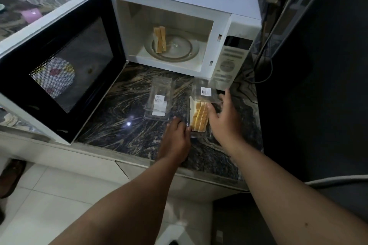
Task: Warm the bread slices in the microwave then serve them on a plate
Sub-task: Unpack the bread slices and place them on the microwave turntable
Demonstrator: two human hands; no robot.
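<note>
A white microwave (235, 59) stands on the dark marbled counter (123, 109) with its door (59, 69) swung wide open to the left. Two bread slices (160, 39) stand on edge on the glass turntable (179, 49) inside. In front of it lies an empty clear plastic box (159, 99). To its right sits a second clear box (201, 105), its lid raised, with several bread slices (200, 116) in it. My left hand (176, 137) rests against this box's near left edge. My right hand (225, 117) reaches over the slices with fingers spread, thumb touching them.
A plate with coloured spots (55, 77) shows through the door's mesh window. A dark tall appliance (318, 65) stands close on the right, with cables (266, 61) beside the microwave. The counter's front edge (139, 161) drops to a white tiled floor (59, 195).
</note>
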